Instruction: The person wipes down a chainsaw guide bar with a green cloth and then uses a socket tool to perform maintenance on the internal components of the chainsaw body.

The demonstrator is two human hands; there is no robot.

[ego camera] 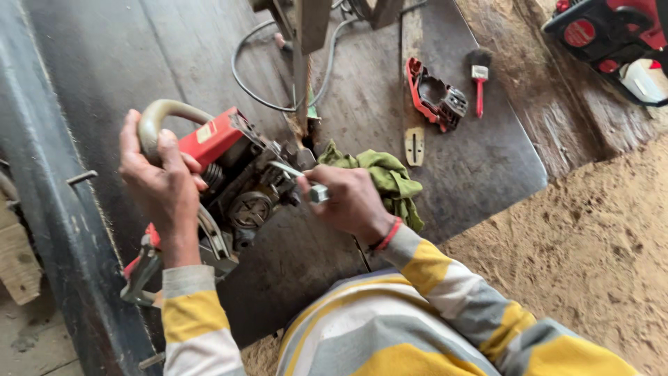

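Observation:
A red chainsaw body [229, 177] with its cover off lies on a dark metal sheet [480, 160]. My left hand [161, 182] grips its curved grey handle bar [163, 111] and steadies it. My right hand [348, 198] holds a small metal wrench [299, 177] whose tip reaches into the exposed engine parts. A crumpled green rag [386, 177] lies under and behind my right hand.
A detached red chainsaw cover [435, 94] and a red-handled brush [479, 76] lie on the sheet further back, with a small metal plate [414, 145] nearby. A second red chainsaw [609, 31] sits top right. Sawdust [598, 237] covers the ground at right. A grey cable [243, 76] loops behind.

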